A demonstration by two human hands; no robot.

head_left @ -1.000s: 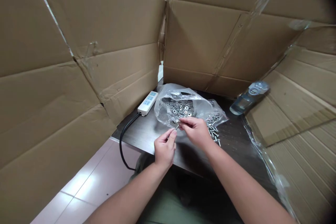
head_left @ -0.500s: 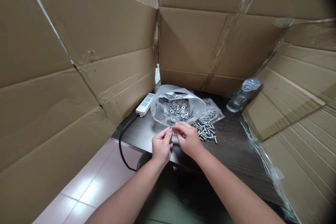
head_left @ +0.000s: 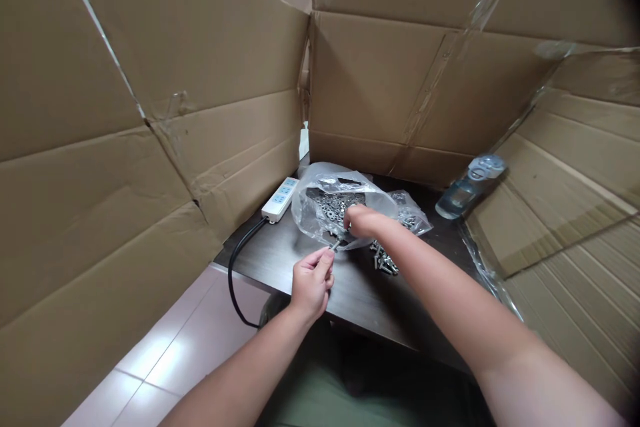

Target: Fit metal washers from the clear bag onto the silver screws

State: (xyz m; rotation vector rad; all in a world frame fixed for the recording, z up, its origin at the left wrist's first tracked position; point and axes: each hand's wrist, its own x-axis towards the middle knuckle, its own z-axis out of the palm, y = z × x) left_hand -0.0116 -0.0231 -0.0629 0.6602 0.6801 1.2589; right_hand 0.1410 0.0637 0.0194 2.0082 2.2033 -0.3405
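Pinched between thumb and fingers of my left hand (head_left: 313, 282) is a small metal screw (head_left: 336, 245), held just in front of the clear plastic bag (head_left: 310, 213). Inside that bag lies a pile of metal washers (head_left: 333, 205). My right hand (head_left: 361, 220) reaches in at the bag's opening, over the washers, with its fingers curled down; the fingertips and anything between them are hidden. Loose screws (head_left: 384, 260) lie on the dark table beneath my right forearm, beside a smaller clear bag (head_left: 413, 210) that holds more screws.
A white power strip (head_left: 280, 200) with a black cable (head_left: 231, 273) lies left of the bag. A clear water bottle (head_left: 467, 188) stands at the right. Cardboard walls (head_left: 375, 87) surround the dark table (head_left: 360, 300) at the back and both sides.
My right hand has left my left hand and moved forward into the bag's opening. My left hand stays nearly in place, and the screw it holds now shows. The view has shifted slightly.
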